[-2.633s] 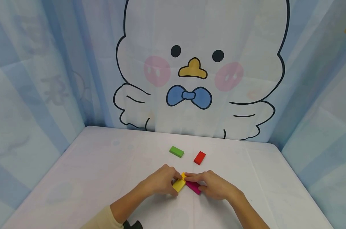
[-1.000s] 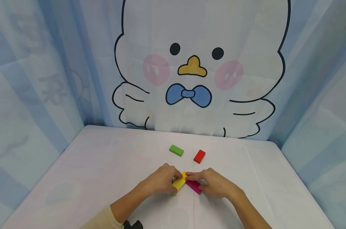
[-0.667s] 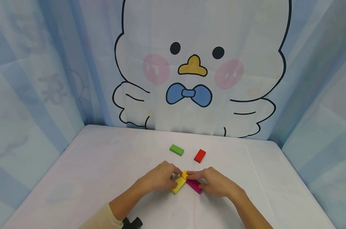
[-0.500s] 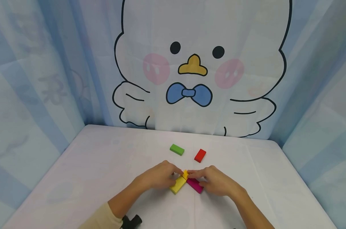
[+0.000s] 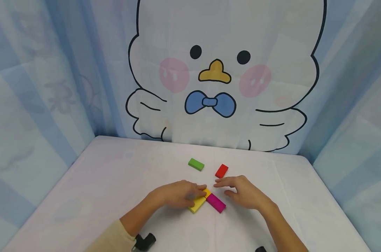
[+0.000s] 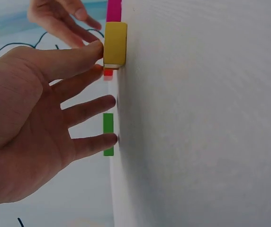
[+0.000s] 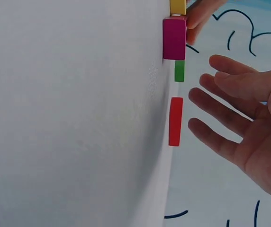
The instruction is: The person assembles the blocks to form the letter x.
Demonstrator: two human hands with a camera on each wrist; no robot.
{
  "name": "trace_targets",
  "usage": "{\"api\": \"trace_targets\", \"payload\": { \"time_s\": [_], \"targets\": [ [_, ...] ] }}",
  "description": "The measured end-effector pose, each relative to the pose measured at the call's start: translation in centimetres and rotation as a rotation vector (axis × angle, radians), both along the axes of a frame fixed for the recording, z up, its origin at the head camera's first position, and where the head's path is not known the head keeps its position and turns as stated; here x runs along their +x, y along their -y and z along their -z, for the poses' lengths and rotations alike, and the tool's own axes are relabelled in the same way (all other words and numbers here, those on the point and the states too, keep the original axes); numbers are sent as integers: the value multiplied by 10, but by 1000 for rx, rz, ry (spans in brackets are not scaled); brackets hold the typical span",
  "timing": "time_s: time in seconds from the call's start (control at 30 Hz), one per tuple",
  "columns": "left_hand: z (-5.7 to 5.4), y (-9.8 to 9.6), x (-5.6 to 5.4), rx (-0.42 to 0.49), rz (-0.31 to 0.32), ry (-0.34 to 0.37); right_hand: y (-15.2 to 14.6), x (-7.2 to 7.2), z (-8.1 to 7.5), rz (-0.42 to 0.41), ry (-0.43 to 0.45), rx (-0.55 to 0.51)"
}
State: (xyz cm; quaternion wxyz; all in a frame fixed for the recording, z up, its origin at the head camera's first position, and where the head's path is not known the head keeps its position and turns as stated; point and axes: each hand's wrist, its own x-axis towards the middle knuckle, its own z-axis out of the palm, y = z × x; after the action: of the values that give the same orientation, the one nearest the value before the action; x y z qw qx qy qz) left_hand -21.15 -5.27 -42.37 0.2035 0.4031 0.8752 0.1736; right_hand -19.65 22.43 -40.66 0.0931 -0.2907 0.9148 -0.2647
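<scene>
In the head view, a yellow block (image 5: 197,204) and a magenta block (image 5: 216,203) lie in a V on the table, with a small orange-yellow block (image 5: 207,193) at the tip. My left hand (image 5: 181,194) reaches over the yellow pair from the left. In the left wrist view, its thumb tip touches the yellow block (image 6: 115,43), and the other fingers stretch out loosely. My right hand (image 5: 245,192) hovers off the magenta block, relaxed and holding nothing. The right wrist view has its fingers (image 7: 216,106) spread apart from the magenta block (image 7: 174,39).
Behind the V lie a green block (image 5: 196,164) and a red block (image 5: 221,171), the red one close beyond my right fingertips. A white cloth covers the table (image 5: 130,168). A curtain (image 5: 209,133) with a cartoon bird hangs at the back edge.
My right hand has let go of the magenta block and lifted away to the right. My left fingers have straightened and slid forward over the orange-yellow block. The blocks' arrangement looks the same.
</scene>
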Motion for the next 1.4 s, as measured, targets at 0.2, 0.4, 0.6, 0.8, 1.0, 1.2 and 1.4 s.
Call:
{"api": "trace_targets", "payload": {
  "time_s": [0.2, 0.4, 0.6, 0.8, 1.0, 1.2, 1.4],
  "targets": [
    [2, 0, 0, -33, 30, -27, -5, -9, -3, 36, -42, 16],
    [0, -1, 3, -44, 21, -31, -7, -17, -6, 72, -52, 30],
    [0, 0, 4, -50, 5, -11, -7, -27, -8, 101, -69, 29],
    [-1, 1, 6, -72, -7, 0, -7, -39, -9, 135, -104, 49],
    [-3, 2, 8, -97, -28, 6, -7, -53, -7, 151, -95, 54],
    [-3, 2, 8, -95, -30, 14, -8, -66, -2, 148, -67, 67],
    [-3, 2, 7, -84, -22, 21, -10, -74, 3, 121, -37, 56]
  ]
}}
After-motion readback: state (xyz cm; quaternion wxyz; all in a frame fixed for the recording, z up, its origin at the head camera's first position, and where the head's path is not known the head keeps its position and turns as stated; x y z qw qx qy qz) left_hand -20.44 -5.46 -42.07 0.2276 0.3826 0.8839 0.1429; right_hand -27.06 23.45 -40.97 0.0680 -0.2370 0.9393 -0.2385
